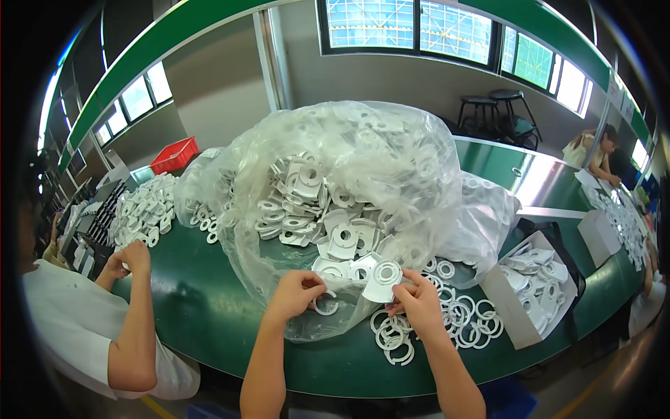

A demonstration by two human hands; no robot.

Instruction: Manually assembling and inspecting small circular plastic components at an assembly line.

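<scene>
Between the thumb and fingers of my left hand is a white open ring, its gap showing. My right hand grips a flat white plastic plate with a round, ringed centre, tilted up toward me. Both hands are apart, just in front of a large clear plastic bag. Similar white plates spill from the bag's opening. Below and beside my right hand lies a loose pile of white open rings on the green table.
A carton of white parts stands at right, with a filled clear bag behind it. At left, a co-worker's hands are near a heap of white parts. A red crate sits farther back. Another person works at far right.
</scene>
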